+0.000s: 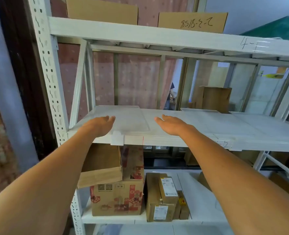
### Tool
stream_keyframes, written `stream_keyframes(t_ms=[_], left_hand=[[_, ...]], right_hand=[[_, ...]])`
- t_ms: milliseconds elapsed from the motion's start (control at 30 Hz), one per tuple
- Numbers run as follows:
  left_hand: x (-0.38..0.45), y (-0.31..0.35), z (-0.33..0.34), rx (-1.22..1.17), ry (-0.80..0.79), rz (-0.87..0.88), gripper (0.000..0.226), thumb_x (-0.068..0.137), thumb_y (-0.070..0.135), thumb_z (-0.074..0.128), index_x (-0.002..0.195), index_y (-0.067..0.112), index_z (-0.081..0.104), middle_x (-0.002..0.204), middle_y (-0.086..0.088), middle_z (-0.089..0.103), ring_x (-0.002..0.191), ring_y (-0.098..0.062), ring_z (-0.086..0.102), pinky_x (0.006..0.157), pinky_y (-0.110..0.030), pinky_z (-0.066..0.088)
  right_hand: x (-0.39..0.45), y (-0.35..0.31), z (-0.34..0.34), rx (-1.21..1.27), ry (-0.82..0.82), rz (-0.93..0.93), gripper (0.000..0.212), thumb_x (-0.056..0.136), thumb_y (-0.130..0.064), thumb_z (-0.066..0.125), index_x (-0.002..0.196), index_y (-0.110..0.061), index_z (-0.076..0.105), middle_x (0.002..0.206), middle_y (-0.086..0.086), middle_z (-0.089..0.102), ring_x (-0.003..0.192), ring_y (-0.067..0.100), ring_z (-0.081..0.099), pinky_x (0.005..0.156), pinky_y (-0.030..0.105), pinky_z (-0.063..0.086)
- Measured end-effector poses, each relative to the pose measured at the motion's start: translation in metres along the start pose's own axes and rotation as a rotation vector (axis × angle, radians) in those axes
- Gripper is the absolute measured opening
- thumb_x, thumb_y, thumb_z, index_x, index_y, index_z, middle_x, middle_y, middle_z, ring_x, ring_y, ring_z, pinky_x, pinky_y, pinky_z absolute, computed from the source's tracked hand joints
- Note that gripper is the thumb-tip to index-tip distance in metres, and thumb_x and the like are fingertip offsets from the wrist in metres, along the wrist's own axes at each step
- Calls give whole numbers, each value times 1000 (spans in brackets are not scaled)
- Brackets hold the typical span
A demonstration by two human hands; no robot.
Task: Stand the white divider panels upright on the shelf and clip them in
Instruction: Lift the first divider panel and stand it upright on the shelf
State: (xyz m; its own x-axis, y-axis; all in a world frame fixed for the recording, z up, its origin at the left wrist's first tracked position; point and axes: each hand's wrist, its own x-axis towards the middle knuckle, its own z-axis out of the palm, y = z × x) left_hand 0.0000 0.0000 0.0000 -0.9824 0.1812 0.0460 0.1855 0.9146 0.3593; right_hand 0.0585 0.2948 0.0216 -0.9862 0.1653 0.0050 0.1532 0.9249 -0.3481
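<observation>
A white divider panel [130,118] lies flat on the left part of the middle shelf [208,141], its white clip [117,138] hanging over the shelf's front edge. Further right, two more white panels [206,116] lie flat on the same shelf. My left hand [99,124] hovers palm down over the left edge of the near panel, fingers stretched and empty. My right hand [171,124] is held out over the shelf just right of that panel, also empty with fingers extended.
A perforated white upright [47,65] frames the shelf on the left. Cardboard boxes [191,22] sit on the shelf above, and more boxes [118,192] fill the shelf below. Behind the rack stand a brown box [215,99] and part of a person [170,95].
</observation>
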Motion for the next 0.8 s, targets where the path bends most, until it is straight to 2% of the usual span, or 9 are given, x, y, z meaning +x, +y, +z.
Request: stream_keyframes(t_ms=[167, 233, 300, 333, 400, 500, 633, 733, 800], left_hand=[[17, -12, 5, -31, 2, -19, 78, 101, 73, 9, 164, 28, 22, 172, -1, 24, 159, -31, 23, 130, -53, 15], [23, -21, 3, -91, 25, -5, 76, 102, 73, 12, 163, 29, 27, 170, -2, 28, 157, -32, 26, 129, -52, 18], [30, -37, 2, -119, 66, -1, 70, 104, 68, 18, 160, 29, 33, 167, -4, 35, 155, -33, 32, 128, -52, 24], [34, -47, 3, -100, 72, -18, 66, 106, 64, 21, 158, 27, 38, 165, -5, 39, 152, -33, 36, 127, -52, 27], [38, -63, 8, -30, 6, -54, 62, 108, 57, 25, 152, 20, 47, 159, -11, 46, 144, -35, 44, 123, -53, 32], [36, -72, 24, 57, -56, -27, 55, 109, 52, 32, 147, 16, 51, 156, -9, 48, 144, -35, 43, 124, -53, 31], [30, -69, 31, 85, 77, 13, 56, 106, 61, 35, 148, 29, 51, 157, 1, 50, 144, -30, 46, 121, -49, 33], [34, -77, 31, 46, 110, 18, 61, 101, 66, 44, 151, 31, 50, 157, 0, 51, 142, -31, 49, 120, -47, 38], [39, -79, 29, 35, 175, 54, 53, 102, 60, 48, 148, 33, 54, 151, -5, 56, 133, -32, 56, 114, -46, 46]], right_hand=[[10, -2, -1, 7, 11, 4, 79, 95, -74, 16, 160, -29, 14, 169, 0, 12, 154, 29, 14, 122, 54, 14], [18, -6, 2, 20, 41, -12, 76, 96, -71, 19, 158, -28, 24, 166, 2, 23, 151, 31, 23, 120, 53, 21], [32, -11, 10, 69, 76, -36, 62, 97, -61, 29, 139, -19, 49, 141, 4, 54, 131, 33, 46, 105, 47, 39], [38, -15, 16, 106, 67, -27, 52, 96, -53, 35, 124, -14, 53, 121, 5, 60, 115, 31, 53, 91, 42, 43], [48, -25, 33, 190, -9, 28, 48, 95, -42, 43, 126, -6, 51, 116, 13, 58, 101, 29, 54, 78, 36, 42], [64, -50, 59, 256, -7, 126, 57, 92, -41, 48, 136, -5, 45, 128, 17, 57, 113, 35, 55, 88, 38, 48], [92, -76, 73, 543, 64, 295, 47, 81, -38, 59, 118, -8, 55, 114, 12, 60, 105, 32, 58, 90, 37, 53], [103, -77, 65, 1055, 108, 409, 31, 81, -18, 66, 108, -4, 59, 84, 9, 57, 66, 23, 52, 63, 28, 51], [104, -84, 47, 1252, 292, 377, 26, 81, -11, 63, 105, -2, 65, 69, 6, 54, 48, 17, 44, 38, 19, 36]])
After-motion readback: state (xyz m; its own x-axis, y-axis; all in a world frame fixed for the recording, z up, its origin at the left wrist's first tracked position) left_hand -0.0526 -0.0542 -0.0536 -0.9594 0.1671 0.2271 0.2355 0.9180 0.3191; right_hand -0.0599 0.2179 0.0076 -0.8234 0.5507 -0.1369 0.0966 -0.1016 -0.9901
